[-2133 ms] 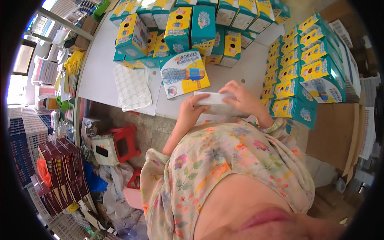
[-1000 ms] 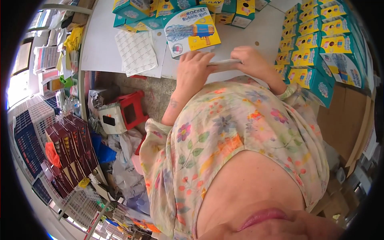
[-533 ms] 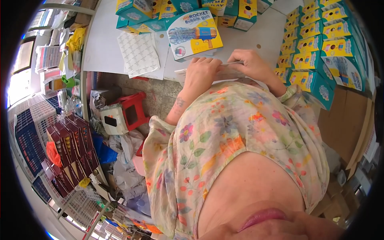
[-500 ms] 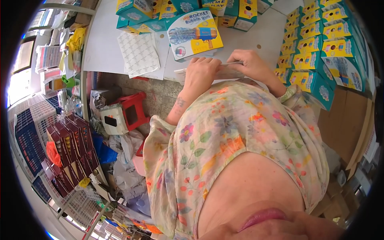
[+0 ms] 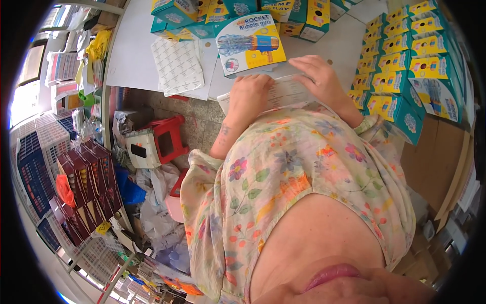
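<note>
At the table's near edge, right in front of my body, lies a white printed sheet covered in small rows of print. My left hand is closed over its left part, fingers curled and pointing away from me; their tips are hidden. My right hand is at the sheet's right end, with thumb and fingers spread apart and nothing between them. Just beyond the hands is a white and yellow bubble gun box front, lying face up on some flat pieces. Left of it, white label sheets overhang the table edge.
Teal and yellow boxes crowd the table's far side. More are stacked in rows on the right, above a brown carton. A red stool is on the floor at left, beside a rack of maroon boxes.
The sheet was held edge-on between both hands; now it has tipped so its printed face shows. My right hand has let go and spread its fingers. My left hand has shifted slightly left.
</note>
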`<state>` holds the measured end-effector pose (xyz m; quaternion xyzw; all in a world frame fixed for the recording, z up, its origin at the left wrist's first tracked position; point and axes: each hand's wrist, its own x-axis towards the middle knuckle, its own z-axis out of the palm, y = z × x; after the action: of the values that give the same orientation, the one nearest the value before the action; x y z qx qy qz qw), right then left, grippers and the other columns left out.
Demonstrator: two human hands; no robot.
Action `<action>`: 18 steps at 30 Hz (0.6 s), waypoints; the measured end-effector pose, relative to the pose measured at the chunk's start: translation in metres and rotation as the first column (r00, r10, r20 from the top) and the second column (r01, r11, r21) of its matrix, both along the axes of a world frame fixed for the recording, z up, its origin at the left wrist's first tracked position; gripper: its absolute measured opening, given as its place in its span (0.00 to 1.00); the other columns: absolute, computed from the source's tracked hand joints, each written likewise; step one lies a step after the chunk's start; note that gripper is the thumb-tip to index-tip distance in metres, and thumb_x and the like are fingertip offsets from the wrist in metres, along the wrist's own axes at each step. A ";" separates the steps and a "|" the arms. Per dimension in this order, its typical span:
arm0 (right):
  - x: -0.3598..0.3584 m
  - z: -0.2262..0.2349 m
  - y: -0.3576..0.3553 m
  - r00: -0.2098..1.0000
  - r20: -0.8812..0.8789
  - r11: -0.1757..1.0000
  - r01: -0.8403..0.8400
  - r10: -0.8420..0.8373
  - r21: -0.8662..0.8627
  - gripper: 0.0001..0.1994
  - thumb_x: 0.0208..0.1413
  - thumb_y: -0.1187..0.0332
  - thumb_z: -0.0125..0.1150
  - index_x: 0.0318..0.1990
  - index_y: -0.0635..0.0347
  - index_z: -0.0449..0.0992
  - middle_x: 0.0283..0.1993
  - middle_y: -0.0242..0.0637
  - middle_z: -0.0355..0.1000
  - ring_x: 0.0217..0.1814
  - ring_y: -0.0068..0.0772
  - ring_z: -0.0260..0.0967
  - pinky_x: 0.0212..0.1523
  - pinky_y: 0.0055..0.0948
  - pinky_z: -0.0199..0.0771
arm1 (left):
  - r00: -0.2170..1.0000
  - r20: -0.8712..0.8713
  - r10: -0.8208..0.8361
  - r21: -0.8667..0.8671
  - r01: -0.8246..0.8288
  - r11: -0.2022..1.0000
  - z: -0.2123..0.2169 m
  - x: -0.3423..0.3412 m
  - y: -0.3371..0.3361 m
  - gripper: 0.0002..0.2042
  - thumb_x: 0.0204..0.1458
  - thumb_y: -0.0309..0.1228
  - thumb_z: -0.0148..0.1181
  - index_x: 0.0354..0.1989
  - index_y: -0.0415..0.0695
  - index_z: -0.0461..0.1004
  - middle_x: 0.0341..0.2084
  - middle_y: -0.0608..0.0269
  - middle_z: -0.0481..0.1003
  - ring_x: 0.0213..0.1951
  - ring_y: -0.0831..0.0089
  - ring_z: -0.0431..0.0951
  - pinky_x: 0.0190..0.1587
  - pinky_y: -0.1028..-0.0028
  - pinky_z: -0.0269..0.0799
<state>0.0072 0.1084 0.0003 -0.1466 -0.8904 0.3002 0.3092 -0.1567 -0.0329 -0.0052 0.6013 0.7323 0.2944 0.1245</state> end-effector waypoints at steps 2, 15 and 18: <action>0.002 -0.006 0.007 0.997 0.068 0.998 -0.045 0.041 0.051 0.07 0.45 0.70 0.66 0.32 0.59 0.78 0.44 0.33 0.73 0.48 0.38 0.67 0.48 0.34 0.68 | 1.000 -0.010 0.029 -0.023 -0.030 0.999 0.000 -0.002 -0.002 0.03 0.48 0.28 0.55 0.27 0.46 0.75 0.23 0.64 0.75 0.32 0.64 0.76 0.37 0.65 0.65; -0.043 0.001 0.035 0.988 0.040 0.965 -0.135 0.147 -0.225 0.04 0.49 0.72 0.62 0.31 0.59 0.72 0.47 0.34 0.73 0.59 0.39 0.62 0.58 0.36 0.62 | 0.997 -0.072 0.042 -0.055 -0.046 0.997 -0.023 -0.007 -0.017 0.03 0.50 0.28 0.56 0.30 0.44 0.74 0.29 0.62 0.75 0.37 0.62 0.74 0.43 0.66 0.66; -0.055 -0.012 0.051 0.979 0.105 0.945 -0.136 0.174 -0.298 0.04 0.52 0.72 0.60 0.30 0.60 0.72 0.48 0.35 0.72 0.59 0.38 0.62 0.58 0.35 0.61 | 0.985 -0.128 -0.114 0.043 0.120 0.992 -0.024 0.003 -0.011 0.05 0.46 0.26 0.57 0.32 0.44 0.72 0.42 0.63 0.73 0.47 0.63 0.70 0.49 0.65 0.64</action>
<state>-0.0477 0.1589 -0.0113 -0.1388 -0.8638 0.4406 0.2012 -0.1538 -0.0440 -0.0292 0.6635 0.6944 0.2668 0.0799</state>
